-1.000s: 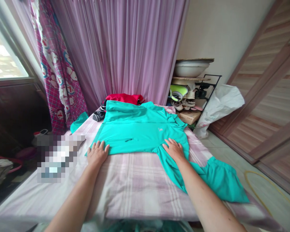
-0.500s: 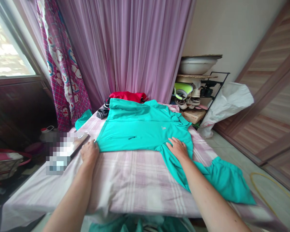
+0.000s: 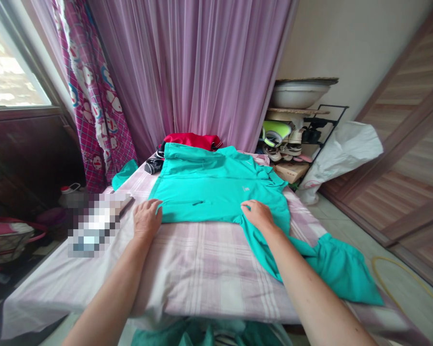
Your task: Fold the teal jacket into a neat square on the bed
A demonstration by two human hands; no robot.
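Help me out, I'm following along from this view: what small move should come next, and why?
Probably the right hand should draw the loose sleeve of the teal zip jacket in from the bed's edge. The jacket's body lies fairly flat on the checked bedsheet, but that sleeve sprawls out past the hem. The left hand can stay at the hem.
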